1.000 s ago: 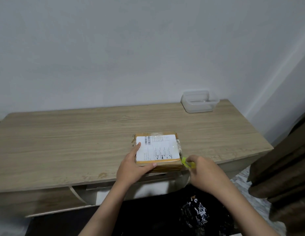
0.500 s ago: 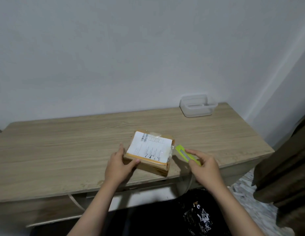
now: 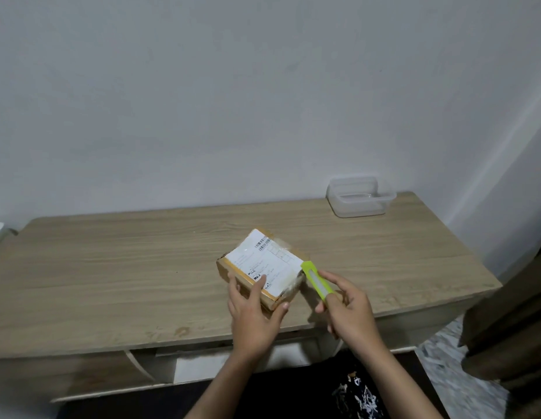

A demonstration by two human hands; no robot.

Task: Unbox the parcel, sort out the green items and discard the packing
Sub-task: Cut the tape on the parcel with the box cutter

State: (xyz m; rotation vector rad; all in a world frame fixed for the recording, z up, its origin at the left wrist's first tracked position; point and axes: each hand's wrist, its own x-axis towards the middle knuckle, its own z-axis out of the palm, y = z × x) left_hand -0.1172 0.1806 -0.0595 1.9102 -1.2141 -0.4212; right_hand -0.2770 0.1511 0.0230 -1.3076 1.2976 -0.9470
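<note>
A small brown cardboard parcel (image 3: 263,266) with a white shipping label and clear tape lies turned at an angle near the front of the wooden table (image 3: 112,267). My left hand (image 3: 254,313) grips its near corner, thumb on one side and fingers over the label edge. My right hand (image 3: 348,306) holds a lime-green box cutter (image 3: 316,279), whose tip touches the parcel's right edge. The parcel's flaps are closed and its contents are hidden.
A clear plastic container (image 3: 360,196) stands at the table's back right corner by the wall. A brown curtain (image 3: 511,328) hangs at the right. White drawers sit under the tabletop, and my dark printed clothing shows below.
The parcel has been rotated counter-clockwise and shifted away from the front edge. My right hand has brought the green cutter up against the parcel's right edge.
</note>
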